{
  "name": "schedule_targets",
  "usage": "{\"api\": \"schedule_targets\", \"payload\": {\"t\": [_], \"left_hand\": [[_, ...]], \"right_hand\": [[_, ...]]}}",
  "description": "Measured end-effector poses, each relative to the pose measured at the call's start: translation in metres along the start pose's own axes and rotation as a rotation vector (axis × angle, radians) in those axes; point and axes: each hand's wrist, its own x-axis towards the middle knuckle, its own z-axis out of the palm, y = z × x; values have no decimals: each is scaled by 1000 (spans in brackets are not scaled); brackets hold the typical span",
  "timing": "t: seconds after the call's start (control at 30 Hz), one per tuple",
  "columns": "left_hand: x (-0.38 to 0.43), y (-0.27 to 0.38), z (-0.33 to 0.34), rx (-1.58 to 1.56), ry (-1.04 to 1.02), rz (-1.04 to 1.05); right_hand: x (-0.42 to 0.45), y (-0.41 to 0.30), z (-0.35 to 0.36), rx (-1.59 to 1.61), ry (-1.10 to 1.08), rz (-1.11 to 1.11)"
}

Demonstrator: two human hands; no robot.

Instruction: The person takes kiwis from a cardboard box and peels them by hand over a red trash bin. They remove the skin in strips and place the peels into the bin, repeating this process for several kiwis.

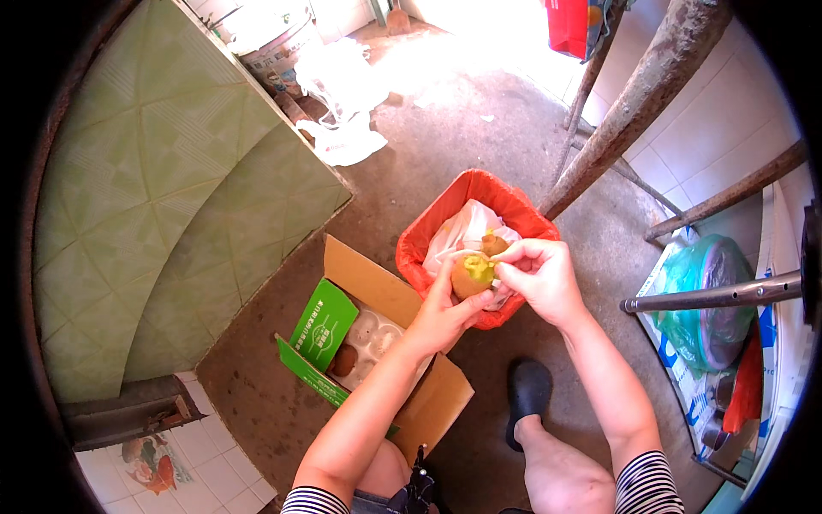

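Observation:
My left hand (453, 305) holds a brown kiwifruit (467, 286) whose yellow-green flesh shows at the top. My right hand (536, 273) pinches at the fruit's peeled edge with thumb and forefinger. Both hands are over a bin lined with a red plastic bag (417, 212). Inside the bin lie a crumpled whitish plastic bag (472, 221) and a piece of brown peel (494, 244) with bits of flesh. Left of the bin, an open cardboard box (366, 276) with green flaps holds a moulded tray (366, 331) with one brown fruit (344, 360) in it.
A green tiled surface (141, 193) fills the left. White plastic bags (343, 128) and a bucket (279, 54) stand beyond it. Rusty metal poles (632, 115) rise at the right, near a cardboard box (668, 334) with bagged goods. A black shoe (530, 392) is on the floor.

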Motion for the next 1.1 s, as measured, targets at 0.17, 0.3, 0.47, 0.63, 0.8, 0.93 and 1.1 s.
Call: {"api": "schedule_targets", "payload": {"t": [0.17, 0.3, 0.47, 0.63, 0.8, 0.93, 1.1], "left_hand": [[-5, 5, -10, -223, -135, -83], [-5, 4, -10, -323, -172, -31], [-7, 5, -18, -465, -220, -75], [-7, 5, -14, -394, -105, -69], [-6, -1, -16, -217, -122, -34], [-9, 0, -19, -148, -143, -14], [-12, 17, -4, -414, -73, -63]], "right_hand": [[8, -9, -7, 115, -12, 41], [10, -12, -7, 22, 10, 35], [15, -7, -13, -124, 33, -2], [6, -13, 4, -229, -34, -86], [4, -3, 10, -210, -18, -231], [3, -5, 9, -236, -10, -272], [3, -10, 1, 141, -42, 61]]}}
